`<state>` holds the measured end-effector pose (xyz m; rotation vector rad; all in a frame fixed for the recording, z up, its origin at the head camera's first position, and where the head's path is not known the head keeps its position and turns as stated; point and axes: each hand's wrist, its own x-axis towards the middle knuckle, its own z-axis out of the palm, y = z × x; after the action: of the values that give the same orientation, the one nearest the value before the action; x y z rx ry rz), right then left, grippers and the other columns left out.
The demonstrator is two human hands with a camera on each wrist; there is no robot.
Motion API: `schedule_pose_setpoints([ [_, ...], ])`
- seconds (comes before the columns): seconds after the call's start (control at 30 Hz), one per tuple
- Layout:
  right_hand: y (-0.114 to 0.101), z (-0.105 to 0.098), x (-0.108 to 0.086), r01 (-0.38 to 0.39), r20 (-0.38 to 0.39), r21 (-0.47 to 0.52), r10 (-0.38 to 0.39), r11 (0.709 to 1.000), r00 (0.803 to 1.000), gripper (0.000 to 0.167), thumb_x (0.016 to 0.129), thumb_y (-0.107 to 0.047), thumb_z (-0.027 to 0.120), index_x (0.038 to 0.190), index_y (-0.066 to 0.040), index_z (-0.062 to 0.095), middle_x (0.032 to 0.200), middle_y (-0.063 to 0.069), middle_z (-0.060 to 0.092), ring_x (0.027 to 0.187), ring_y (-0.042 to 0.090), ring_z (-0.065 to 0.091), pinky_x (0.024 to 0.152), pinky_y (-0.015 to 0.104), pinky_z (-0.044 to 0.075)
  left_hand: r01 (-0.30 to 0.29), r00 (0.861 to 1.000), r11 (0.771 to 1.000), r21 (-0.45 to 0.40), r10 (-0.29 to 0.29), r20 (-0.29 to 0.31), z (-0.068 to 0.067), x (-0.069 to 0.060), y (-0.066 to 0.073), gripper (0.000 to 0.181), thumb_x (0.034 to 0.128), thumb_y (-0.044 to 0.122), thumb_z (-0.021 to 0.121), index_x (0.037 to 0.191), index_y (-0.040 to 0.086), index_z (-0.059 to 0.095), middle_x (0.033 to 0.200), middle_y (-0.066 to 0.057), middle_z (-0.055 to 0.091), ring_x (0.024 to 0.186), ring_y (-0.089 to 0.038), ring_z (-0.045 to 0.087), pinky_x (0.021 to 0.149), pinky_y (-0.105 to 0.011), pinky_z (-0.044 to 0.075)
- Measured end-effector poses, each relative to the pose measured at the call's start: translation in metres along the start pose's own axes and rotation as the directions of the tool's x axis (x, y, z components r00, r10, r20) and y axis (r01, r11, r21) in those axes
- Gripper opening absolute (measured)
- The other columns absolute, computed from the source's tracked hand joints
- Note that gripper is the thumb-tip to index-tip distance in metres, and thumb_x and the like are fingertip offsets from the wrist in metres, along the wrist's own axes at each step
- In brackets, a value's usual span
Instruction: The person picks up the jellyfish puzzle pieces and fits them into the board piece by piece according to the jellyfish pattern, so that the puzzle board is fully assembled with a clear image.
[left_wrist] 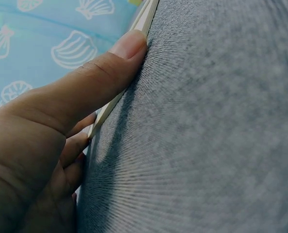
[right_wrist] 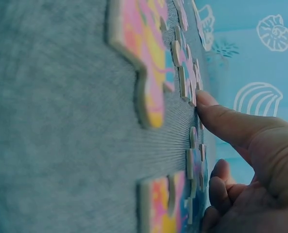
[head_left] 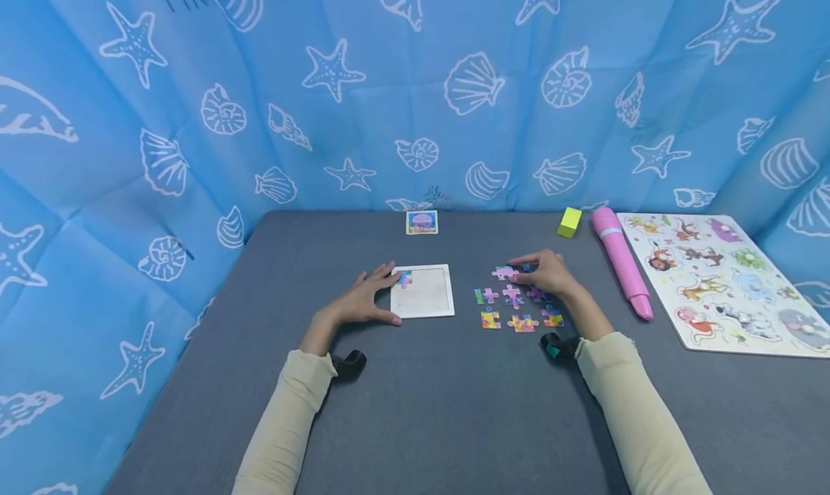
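Note:
A white puzzle tray [head_left: 421, 310] lies flat, with one colourful puzzle piece [head_left: 405, 279] in its upper left corner. My left hand [head_left: 359, 298] holds the tray by its left side, the thumb [left_wrist: 129, 46] at the near corner and the fingers by the far corner. To the right, several loose jigsaw pieces lie in rough rows, among them a yellow and pink piece [head_left: 522, 323]. My right hand [head_left: 547, 273] pinches a pink puzzle piece [head_left: 502, 272] in the far row between thumb and index finger. Its other fingers partly hide the pieces beneath.
A small picture card [head_left: 422, 223] and a yellow-green block [head_left: 569, 222] lie along the table's far edge. On the right are a pink pen-like stick [head_left: 622, 264] and an animal peg board [head_left: 733, 282]. A blue shell-print curtain [head_left: 415, 106] hangs behind the grey table [head_left: 441, 408].

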<state>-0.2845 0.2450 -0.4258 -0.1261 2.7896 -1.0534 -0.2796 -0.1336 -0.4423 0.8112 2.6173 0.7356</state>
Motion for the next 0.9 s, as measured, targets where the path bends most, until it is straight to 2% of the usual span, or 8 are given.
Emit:
schedule_pose_setpoints([
  [0.07,0.000,0.000,0.000,0.003,0.009,0.005,-0.003,1.000,1.000,0.038,0.082,-0.019,0.068,0.117,-0.006,0.064,0.119,0.025,0.056,0.096,0.030,0.040,0.077,0.036,0.030,0.002,1.000,1.000,0.002,-0.002,0.001,0.000,0.000,0.000,0.097,0.0717,0.048,0.074,0.147,0.015,0.022,0.156,-0.005,0.006,0.144,-0.022,0.002,0.114,-0.051,-0.003],
  [0.17,0.000,0.000,0.001,-0.001,0.023,0.019,0.001,1.000,1.000,0.038,0.083,-0.020,0.068,0.117,-0.005,0.064,0.107,0.021,0.057,0.089,0.026,0.042,0.071,0.031,0.031,0.009,1.000,1.000,0.006,-0.009,0.000,0.000,-0.001,0.001,0.097,0.0715,0.048,0.074,0.147,0.015,0.022,0.156,-0.005,0.006,0.144,-0.022,0.002,0.114,-0.050,-0.003],
  [0.3,0.000,0.001,0.001,-0.008,0.028,0.017,0.007,1.000,1.000,0.036,0.083,-0.020,0.068,0.115,-0.004,0.064,0.093,0.014,0.053,0.081,0.023,0.043,0.065,0.029,0.032,0.012,1.000,1.000,0.013,-0.012,0.001,0.000,0.000,0.000,0.097,0.0716,0.048,0.073,0.147,0.016,0.021,0.156,-0.004,0.005,0.144,-0.022,0.002,0.114,-0.050,-0.003],
  [0.47,-0.001,0.001,0.002,-0.009,0.029,-0.010,0.009,1.000,1.000,0.034,0.084,-0.019,0.066,0.114,-0.003,0.062,0.091,0.013,0.051,0.081,0.024,0.043,0.067,0.030,0.032,0.007,1.000,1.000,0.019,-0.007,0.006,0.000,0.000,-0.001,0.097,0.0722,0.049,0.073,0.147,0.016,0.021,0.156,-0.004,0.005,0.144,-0.022,0.001,0.114,-0.051,-0.002],
  [0.6,-0.004,0.001,0.003,-0.007,-0.017,-0.020,0.006,1.000,1.000,0.035,0.086,-0.020,0.064,0.116,-0.002,0.060,0.086,0.012,0.047,0.077,0.023,0.042,0.063,0.030,0.032,0.001,1.000,1.000,0.018,-0.001,0.007,-0.001,0.001,-0.001,0.096,0.0727,0.048,0.073,0.147,0.016,0.021,0.156,-0.004,0.005,0.144,-0.022,0.001,0.114,-0.051,-0.003],
  [0.73,-0.016,0.002,0.007,0.010,-0.079,-0.015,-0.011,1.000,0.997,0.036,0.086,-0.021,0.064,0.115,-0.001,0.059,0.083,0.010,0.045,0.072,0.021,0.041,0.059,0.029,0.033,0.001,1.000,1.000,0.017,-0.001,0.009,-0.001,0.001,-0.001,0.096,0.0727,0.048,0.072,0.147,0.016,0.021,0.156,-0.005,0.005,0.144,-0.022,0.001,0.114,-0.051,-0.003],
  [0.9,-0.047,0.016,0.014,0.084,-0.108,0.001,-0.083,0.996,0.991,0.034,0.083,-0.018,0.067,0.111,0.001,0.060,0.071,0.003,0.039,0.061,0.015,0.037,0.054,0.027,0.031,0.006,1.000,1.000,0.022,-0.006,0.010,0.000,0.001,-0.001,0.096,0.0731,0.048,0.072,0.147,0.016,0.021,0.156,-0.004,0.005,0.144,-0.022,0.001,0.114,-0.051,-0.003],
])
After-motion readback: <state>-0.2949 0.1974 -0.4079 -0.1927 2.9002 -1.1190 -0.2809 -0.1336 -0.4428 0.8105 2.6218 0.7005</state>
